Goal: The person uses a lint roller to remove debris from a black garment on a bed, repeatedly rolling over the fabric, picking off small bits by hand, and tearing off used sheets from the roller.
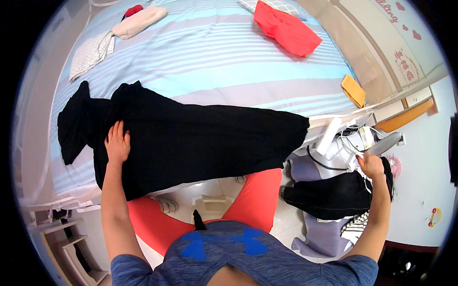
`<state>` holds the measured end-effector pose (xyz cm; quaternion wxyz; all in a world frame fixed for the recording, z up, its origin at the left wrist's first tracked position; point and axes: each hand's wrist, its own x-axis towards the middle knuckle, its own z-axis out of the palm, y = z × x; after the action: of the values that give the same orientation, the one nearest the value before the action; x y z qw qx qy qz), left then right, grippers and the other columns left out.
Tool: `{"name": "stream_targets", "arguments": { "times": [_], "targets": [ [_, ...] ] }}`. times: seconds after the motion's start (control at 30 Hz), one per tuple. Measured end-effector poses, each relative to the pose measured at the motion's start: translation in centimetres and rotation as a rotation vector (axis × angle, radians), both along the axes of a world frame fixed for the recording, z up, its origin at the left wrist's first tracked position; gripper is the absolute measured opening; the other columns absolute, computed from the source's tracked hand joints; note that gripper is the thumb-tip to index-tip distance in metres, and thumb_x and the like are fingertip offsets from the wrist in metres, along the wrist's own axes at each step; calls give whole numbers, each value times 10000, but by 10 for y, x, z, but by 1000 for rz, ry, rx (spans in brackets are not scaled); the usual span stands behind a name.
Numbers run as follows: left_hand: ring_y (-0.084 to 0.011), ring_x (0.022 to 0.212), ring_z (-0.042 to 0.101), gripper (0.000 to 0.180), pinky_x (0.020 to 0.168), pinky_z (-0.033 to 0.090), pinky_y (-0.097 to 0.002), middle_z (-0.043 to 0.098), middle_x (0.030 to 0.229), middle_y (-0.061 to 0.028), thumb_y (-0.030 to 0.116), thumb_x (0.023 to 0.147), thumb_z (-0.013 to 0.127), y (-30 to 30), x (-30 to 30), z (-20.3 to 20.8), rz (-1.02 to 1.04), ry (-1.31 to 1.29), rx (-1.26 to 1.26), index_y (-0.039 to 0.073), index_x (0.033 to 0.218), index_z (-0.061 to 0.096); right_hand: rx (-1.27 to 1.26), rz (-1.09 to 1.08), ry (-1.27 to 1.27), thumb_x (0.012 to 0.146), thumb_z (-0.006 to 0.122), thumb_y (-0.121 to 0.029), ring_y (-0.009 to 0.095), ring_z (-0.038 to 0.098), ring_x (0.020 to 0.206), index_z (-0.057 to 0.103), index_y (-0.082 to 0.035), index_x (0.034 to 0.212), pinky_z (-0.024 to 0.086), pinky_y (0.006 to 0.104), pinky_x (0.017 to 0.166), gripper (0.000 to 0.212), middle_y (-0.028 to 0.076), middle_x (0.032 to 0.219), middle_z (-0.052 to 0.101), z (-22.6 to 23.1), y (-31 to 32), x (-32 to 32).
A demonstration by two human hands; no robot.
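A long black garment (205, 138) lies spread over the near edge of the bed, its left end bunched in folds. My left hand (117, 143) rests flat on it near that end, fingers outstretched, holding nothing. Off to the right, my right hand (371, 165) is closed, with curled fingers, above a grey-purple chair (320, 236). White cords (355, 148) run close by its fingertips; what it grips, if anything, cannot be made out. Dark folded clothing (329, 195) lies on the chair below that hand.
Blue-and-grey striped bedding (210, 66) carries a red cloth (286, 31), a yellow cloth (353, 90), a cream plush item (139, 23) and a dotted cloth (93, 54). A white bar-shaped object (328, 136) stands at the bed's right corner. A white stool (210, 204) is on the floor.
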<state>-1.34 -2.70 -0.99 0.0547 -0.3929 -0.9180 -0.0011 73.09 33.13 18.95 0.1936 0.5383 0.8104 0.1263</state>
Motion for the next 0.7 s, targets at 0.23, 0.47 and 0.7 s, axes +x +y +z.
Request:
{"name": "stream_targets", "arguments": {
  "times": [0.23,0.47,0.7],
  "targets": [
    [-342,1163,526,381,962,452,-428,498,1358,-120,113,907,502,73,-3,58,53,-183,13,72,1285,510,116,-161,391,963,451,-478,492,597,835,626,9,893,439,551,720,522,301,818,627,-7,19,34],
    [-339,1188,527,476,959,461,-414,470,1386,-117,-1,862,517,131,-19,47,-257,-80,-1,136,1318,514,95,-259,802,947,372,-603,504,581,938,642,56,855,429,533,847,718,334,903,624,-124,108,-96],
    [-388,1030,585,403,855,494,-460,547,1169,-159,91,872,593,143,-30,52,-214,-140,41,144,1263,508,410,30,654,916,508,-475,429,616,973,662,28,935,462,487,875,527,320,974,638,-153,87,-156]
  ]
}}
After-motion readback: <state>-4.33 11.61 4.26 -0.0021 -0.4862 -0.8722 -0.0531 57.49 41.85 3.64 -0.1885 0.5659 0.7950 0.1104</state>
